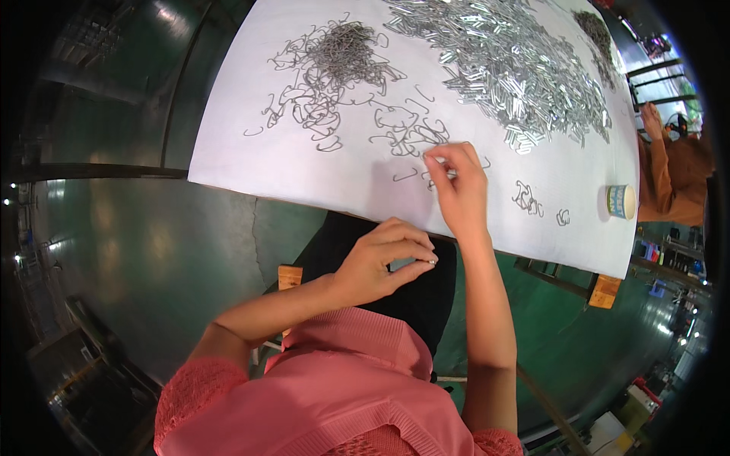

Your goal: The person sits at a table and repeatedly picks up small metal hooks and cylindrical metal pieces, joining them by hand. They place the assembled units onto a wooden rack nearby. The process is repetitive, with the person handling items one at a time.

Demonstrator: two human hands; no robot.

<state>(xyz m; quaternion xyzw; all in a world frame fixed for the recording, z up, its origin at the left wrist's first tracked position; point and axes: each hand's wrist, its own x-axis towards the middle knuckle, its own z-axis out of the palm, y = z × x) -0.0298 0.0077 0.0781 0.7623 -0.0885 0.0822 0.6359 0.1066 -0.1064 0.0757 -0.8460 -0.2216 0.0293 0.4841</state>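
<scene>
You see a white table (319, 182) filling the upper middle of the frame. On it, in the upper left, the tangled wire hooks (334, 61) are dark grey, and in the upper right the heap of metal clips (517, 68) is bright silver and shiny. At the right edge of the table stands a small cup (620, 201), white with a blue-green pattern and a yellowish band. Your top (342, 395), in the lower middle, is coral pink with a knitted texture on the sleeves. Below the table the floor (152, 243) is glossy dark green, and your lap (411, 296) is black.
</scene>
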